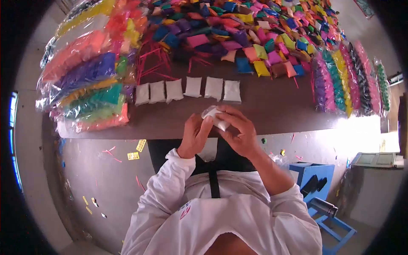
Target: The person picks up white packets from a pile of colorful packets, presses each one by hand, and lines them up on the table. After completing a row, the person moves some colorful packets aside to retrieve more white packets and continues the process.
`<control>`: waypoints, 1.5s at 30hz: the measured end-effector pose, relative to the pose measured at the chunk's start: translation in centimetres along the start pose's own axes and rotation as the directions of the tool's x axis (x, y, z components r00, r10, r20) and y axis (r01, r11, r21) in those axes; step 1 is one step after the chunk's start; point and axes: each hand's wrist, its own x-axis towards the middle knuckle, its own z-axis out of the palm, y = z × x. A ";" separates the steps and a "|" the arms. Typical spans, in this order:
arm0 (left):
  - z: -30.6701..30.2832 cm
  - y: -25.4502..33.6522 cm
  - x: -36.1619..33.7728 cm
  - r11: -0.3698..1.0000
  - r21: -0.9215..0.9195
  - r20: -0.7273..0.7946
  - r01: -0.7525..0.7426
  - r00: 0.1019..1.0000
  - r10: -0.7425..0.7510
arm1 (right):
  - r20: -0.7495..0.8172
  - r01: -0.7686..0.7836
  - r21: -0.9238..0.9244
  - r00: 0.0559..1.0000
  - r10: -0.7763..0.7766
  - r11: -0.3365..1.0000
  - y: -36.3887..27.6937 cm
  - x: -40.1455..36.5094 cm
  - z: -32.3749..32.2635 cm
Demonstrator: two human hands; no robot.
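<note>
Both my hands hold one small white packet [216,118] just above the near edge of the brown table [272,106]. My left hand [194,135] pinches its lower left side. My right hand [239,129] wraps over its right side with the fingers curled. Beyond my hands, a row of several flat white packets [193,87] lies side by side on the table, apart from my fingers.
A big heap of small coloured packets [255,29] covers the far table. Clear bags of coloured packets [89,72] lie stacked at left, and long strips of packets [348,76] at right. Pink sticks [153,63] lie behind the white row. A blue stand [314,178] is on the floor at right.
</note>
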 end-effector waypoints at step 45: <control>-0.8 -0.4 1.2 0.937 0.226 0.328 -0.266 0.927 0.185 | 0.270 -0.397 0.449 0.914 0.302 0.801 2.8 0.1 -0.3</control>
